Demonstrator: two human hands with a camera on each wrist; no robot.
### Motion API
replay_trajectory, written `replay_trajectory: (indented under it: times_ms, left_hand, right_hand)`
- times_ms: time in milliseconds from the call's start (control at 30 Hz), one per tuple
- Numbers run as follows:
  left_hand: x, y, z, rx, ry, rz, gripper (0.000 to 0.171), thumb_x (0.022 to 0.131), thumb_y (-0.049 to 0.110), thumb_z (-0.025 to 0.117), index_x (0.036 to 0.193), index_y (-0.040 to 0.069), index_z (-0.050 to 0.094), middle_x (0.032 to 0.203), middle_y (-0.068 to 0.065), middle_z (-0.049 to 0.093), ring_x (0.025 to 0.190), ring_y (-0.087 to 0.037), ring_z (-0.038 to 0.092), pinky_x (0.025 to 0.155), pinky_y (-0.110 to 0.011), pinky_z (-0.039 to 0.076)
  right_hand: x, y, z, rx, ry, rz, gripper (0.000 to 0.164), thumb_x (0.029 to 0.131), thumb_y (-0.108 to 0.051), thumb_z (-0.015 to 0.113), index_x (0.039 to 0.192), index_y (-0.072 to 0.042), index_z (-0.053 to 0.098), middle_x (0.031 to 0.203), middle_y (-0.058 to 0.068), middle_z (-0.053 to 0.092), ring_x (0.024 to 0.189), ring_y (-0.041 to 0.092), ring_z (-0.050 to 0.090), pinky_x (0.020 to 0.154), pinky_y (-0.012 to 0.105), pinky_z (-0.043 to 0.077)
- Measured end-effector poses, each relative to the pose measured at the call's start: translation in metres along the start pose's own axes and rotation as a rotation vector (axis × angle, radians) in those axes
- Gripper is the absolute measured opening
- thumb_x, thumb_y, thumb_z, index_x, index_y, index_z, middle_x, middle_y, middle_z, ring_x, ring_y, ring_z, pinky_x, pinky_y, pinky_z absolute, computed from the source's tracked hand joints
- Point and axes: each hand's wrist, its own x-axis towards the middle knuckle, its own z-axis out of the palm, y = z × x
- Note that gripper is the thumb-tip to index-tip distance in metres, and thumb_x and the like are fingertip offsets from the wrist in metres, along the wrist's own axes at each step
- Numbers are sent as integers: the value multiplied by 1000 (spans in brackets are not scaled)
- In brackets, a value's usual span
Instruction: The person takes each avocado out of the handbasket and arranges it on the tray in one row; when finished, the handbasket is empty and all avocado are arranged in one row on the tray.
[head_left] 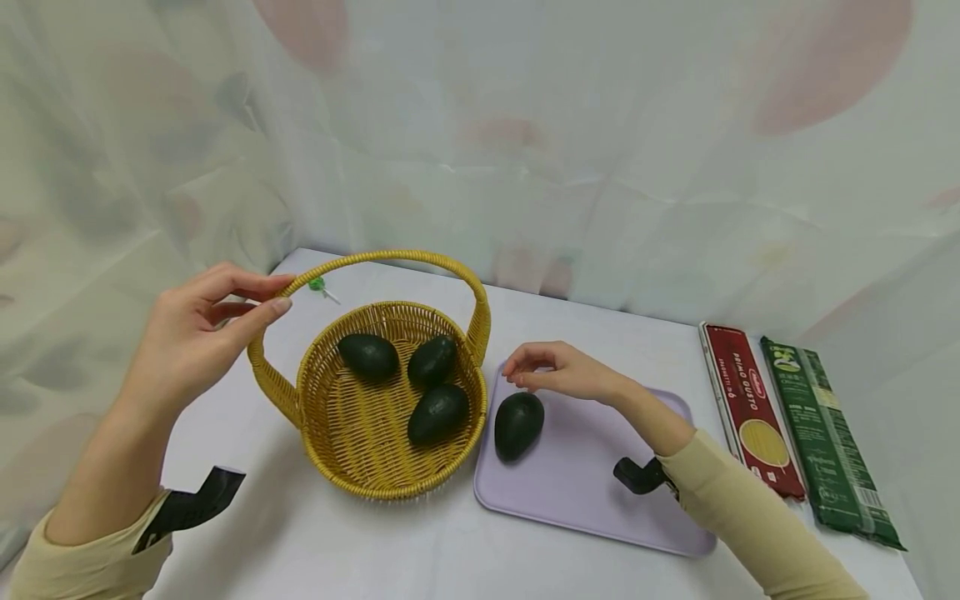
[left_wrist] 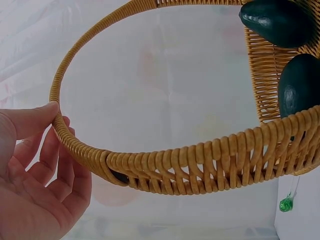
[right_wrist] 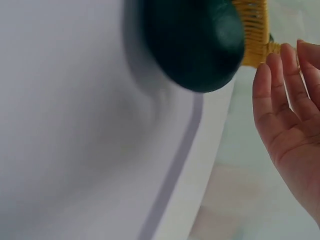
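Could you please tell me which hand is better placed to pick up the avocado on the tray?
Probably the right hand: it is empty and close to that avocado, while the left hand pinches the basket handle.

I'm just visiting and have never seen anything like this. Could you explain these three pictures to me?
No robot here: these are a person's bare left hand and right hand. The wide picture comes from a camera worn on the head, looking forward and down; the other two come from a camera on each wrist.

The left hand pinches the handle of a yellow wicker basket with three avocados inside. The right hand holds nothing; it is close to a fourth avocado, which lies on a lilac tray.

Also on the white table are a red spaghetti packet, a green packet and a green lollipop.
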Motion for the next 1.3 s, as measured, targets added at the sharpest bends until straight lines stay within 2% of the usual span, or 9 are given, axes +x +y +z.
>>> replay_trajectory:
  times_ms: [67,333,467,667,800,1033,1300]
  left_hand:
    - [0,0,0,0,-2,-2,14,86,-4,70,99,-3,70,104,8,71,90,-11,63,77,-12,50]
    - [0,-1,0,13,-6,-23,13,86,-2,71,99,-1,70,105,9,71,91,-10,63,77,-11,50]
    - [0,0,0,18,-8,-25,12,86,-2,72,98,-2,70,105,10,71,91,-9,63,77,-11,50]
    - [0,0,0,22,-10,-17,12,86,-2,72,98,-1,70,105,11,70,91,-9,63,76,-11,50]
    - [0,-1,0,23,-10,-12,12,86,-2,72,98,-1,70,105,11,70,92,-9,62,77,-11,50]
    - [0,-1,-1,26,-11,-16,13,86,-1,72,99,-2,70,105,11,70,92,-10,62,76,-11,50]
    - [0,0,-1,35,-18,-23,12,87,1,72,99,0,70,105,12,70,93,-9,62,76,-11,49]
  right_hand:
    - [2,-7,1,-8,-24,-5,21,97,-11,61,116,-3,63,112,9,65,106,39,59,86,35,54]
    - [12,-30,5,-68,-125,-32,25,98,-12,59,121,-5,62,118,12,64,106,24,61,92,36,52]
    - [18,-38,8,-86,-172,-64,26,98,-12,59,122,-4,61,121,12,63,107,23,59,92,36,53]
    - [29,-53,14,-120,-237,-106,25,97,-11,60,122,-9,62,116,4,63,110,25,57,92,33,53]
    - [37,-63,20,-173,-290,-111,29,97,-12,61,125,-8,60,117,7,61,108,22,55,92,30,53]
    - [55,-80,27,-356,-409,-66,37,96,-15,62,132,-5,56,131,9,56,119,24,53,100,29,45]
    - [72,-83,35,-497,-466,60,42,96,-16,62,136,-9,53,136,4,52,122,21,53,103,29,43]
